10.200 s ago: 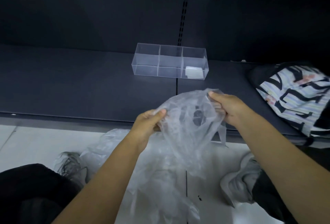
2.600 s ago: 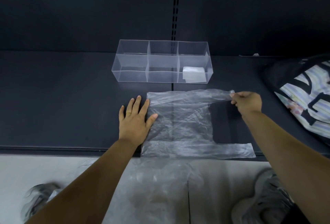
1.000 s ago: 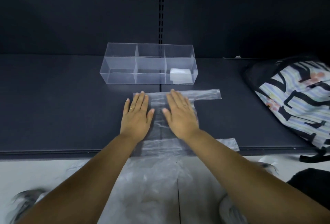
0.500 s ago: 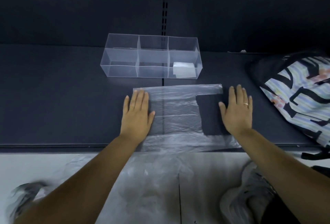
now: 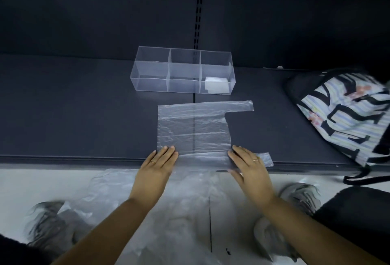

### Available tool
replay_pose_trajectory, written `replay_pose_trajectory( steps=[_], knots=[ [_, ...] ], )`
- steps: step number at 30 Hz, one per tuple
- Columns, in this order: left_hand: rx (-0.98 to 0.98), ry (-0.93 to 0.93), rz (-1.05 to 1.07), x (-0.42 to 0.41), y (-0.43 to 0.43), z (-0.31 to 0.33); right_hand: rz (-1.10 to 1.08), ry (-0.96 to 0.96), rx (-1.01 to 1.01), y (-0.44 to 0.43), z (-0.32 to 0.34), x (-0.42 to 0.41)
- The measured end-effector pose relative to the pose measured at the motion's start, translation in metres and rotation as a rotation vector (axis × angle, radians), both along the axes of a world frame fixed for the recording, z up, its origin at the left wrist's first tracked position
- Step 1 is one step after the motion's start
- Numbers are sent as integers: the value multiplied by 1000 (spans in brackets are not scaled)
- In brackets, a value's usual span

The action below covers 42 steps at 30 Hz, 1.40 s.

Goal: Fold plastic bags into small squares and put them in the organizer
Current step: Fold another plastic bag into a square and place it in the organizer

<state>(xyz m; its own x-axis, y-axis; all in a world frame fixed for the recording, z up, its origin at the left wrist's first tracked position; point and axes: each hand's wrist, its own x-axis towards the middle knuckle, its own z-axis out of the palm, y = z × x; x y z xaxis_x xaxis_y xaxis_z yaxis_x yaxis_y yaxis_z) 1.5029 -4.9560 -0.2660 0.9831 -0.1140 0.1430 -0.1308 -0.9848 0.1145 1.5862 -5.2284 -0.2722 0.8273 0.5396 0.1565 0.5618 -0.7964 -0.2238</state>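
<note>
Flattening looked to be the step in hand. A clear plastic bag (image 5: 193, 131) lay spread on the dark shelf (image 5: 73, 116), closed bottom to the left, two handles pointing right: the far handle (image 5: 240, 105) near the organizer, the near handle (image 5: 264, 158) along the shelf's front edge. The left hand (image 5: 157, 167) rested with straight fingers on the bag's near-left corner; the right hand (image 5: 250, 169) lay flat over the near edge where the near handle began. Each grip was released, palms down, nothing pinched.

The clear organizer (image 5: 152, 70) stood just behind the bag, apart from it, three compartments in a row. One folded square (image 5: 217, 84) sat in the right compartment; the other two looked unfilled. More bags lay in a loose heap (image 5: 179, 212) on the pale floor (image 5: 31, 180) below the shelf, so the task seemed at an early stage. A patterned bag (image 5: 346, 116) lay on the shelf to the right, well apart from the work.

The next move probably called for pinching the near edge at both ends and carrying it over to the far edge, handle onto handle, to make a long strip. The film looked thin and slippery, so both corners would need lifting together and the crease pressing firmly, or the layers might slide askew.
</note>
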Motion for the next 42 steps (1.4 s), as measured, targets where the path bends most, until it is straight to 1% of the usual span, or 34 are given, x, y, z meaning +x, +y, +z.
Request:
replay_pose_trajectory(
  steps=[3,4,6,8,10,12,14,16,18,20,22,24,27,33,35,36,38,39,40,41,42],
  knots=[
    [-76,-41,-12,-3,11,11,41,-42,52,-2,13,5],
    [-127,-26,-4,-4,16,15,50,-47,54,-3,18,7],
    [-315,76,68,-3,31,24,43,7,33,-6,28,10],
    [-548,179,199,-2,45,35,-7,165,26,-12,40,17],
    [-749,324,299,1,58,46,-96,420,62,-19,52,30],
    [-868,418,366,4,70,55,-158,670,171,-25,65,47],
    [-984,455,463,9,80,60,-217,804,328,-29,75,63],
    [-1066,467,548,17,89,63,-280,860,447,-29,81,77],
    [-1107,465,595,29,94,62,-332,875,519,-21,81,92],
    [-1146,422,642,43,97,60,-400,838,560,-9,75,108],
    [-1180,338,699,58,98,55,-471,768,601,5,66,124],
    [-1154,261,760,73,98,47,-525,699,600,16,54,138],
    [-1034,195,826,91,100,30,-581,644,556,29,35,153],
    [-773,190,821,101,99,13,-633,566,461,35,17,163],
    [-693,130,812,101,93,16,-645,545,453,37,16,163],
    [-631,59,808,99,89,18,-651,536,448,38,16,163],
    [-524,-115,729,95,80,19,-663,526,433,39,17,162],
    [-478,-187,638,92,75,20,-681,509,424,41,19,160],
    [-424,-225,527,89,69,19,-711,468,410,44,23,157],
    [-356,-225,417,87,64,16,-740,386,385,49,28,152],
    [-291,-198,316,84,61,12,-740,265,361,57,32,145]
  ],
)
